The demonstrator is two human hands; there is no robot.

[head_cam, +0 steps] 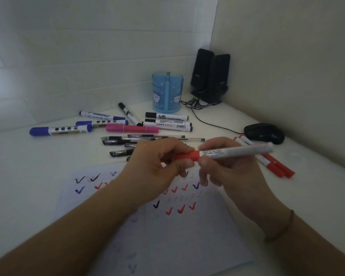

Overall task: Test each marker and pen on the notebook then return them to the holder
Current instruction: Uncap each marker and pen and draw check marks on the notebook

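Left hand (157,162) pinching the red cap (188,155) of a white-barrelled red marker (235,151); right hand (227,168) gripping the barrel, above the tick-marked white notebook page (167,232). Risk: sudden cap release, ink smeared on fingers. "MARKER" legible on one black-capped white marker (166,116) near the translucent blue holder (167,92); other labels blurred.

I see the holder (167,92) far, speakers (210,74) to its right, markers (112,124) scattered nearer (left), notebook (167,226) nearest.
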